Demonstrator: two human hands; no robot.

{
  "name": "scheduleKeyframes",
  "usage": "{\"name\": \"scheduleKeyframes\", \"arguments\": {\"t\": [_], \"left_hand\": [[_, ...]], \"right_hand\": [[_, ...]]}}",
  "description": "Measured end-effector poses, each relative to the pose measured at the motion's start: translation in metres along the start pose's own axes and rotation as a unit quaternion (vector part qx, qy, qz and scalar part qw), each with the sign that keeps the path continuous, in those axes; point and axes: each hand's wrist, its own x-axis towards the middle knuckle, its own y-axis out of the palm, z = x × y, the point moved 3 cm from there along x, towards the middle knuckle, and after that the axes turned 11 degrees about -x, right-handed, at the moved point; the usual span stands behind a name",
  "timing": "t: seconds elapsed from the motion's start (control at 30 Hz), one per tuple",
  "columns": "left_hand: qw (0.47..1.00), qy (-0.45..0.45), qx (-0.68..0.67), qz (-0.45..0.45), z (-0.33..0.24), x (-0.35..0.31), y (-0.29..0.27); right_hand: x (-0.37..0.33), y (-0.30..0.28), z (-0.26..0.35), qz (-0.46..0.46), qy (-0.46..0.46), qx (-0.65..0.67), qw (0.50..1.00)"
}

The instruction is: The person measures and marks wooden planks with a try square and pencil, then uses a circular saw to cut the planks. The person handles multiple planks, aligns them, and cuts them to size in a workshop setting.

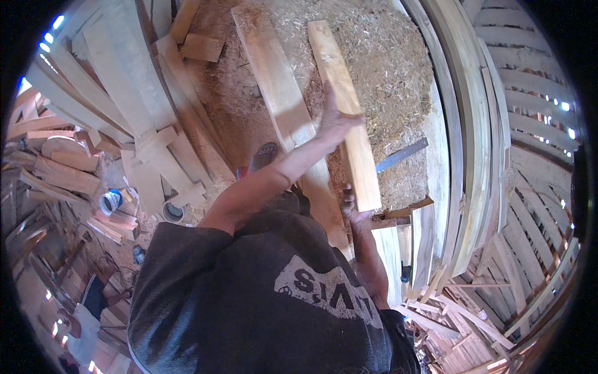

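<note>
A short, thick wooden board (364, 165) slants away from me, held over a surface strewn with wood shavings. My left hand (339, 123) grips it around the middle, thumb along the left side and fingers across the top. Close to the near end, my right hand (355, 204) is closed on the left edge, part of it hidden by the wood. A saw blade (403, 154) lies on the shavings just right of the board. To the left, a longer plank (268, 68) runs from the far side down toward my body.
Shavings (389, 75) cover the area ahead. Long planks (464, 124) are stacked along the right. Boards and offcuts (124, 75) pile up at left, near a white-and-blue container (111, 202) and a round tin (173, 212). Another person (81, 330) is at lower left.
</note>
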Motion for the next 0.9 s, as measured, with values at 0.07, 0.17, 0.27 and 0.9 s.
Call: {"name": "scheduleKeyframes", "arguments": {"t": [0.07,0.17,0.27,0.9], "left_hand": [[0.986,0.037,0.162,-0.008,0.008,0.005,0.023],[0.932,0.045,0.355,-0.055,0.01,0.017,0.037],[0.94,-0.023,0.337,-0.049,0.011,0.023,0.041],[0.981,0.095,-0.005,-0.169,0.009,-0.006,-0.126]], "right_hand": [[0.005,-0.005,-0.014,0.106,0.056,0.131,0.984],[0.021,0.0,-0.038,0.143,0.088,0.253,0.953],[0.011,0.002,-0.036,0.093,0.027,0.151,0.984],[0.001,0.181,-0.053,-0.135,-0.125,-0.961,0.206]]}}
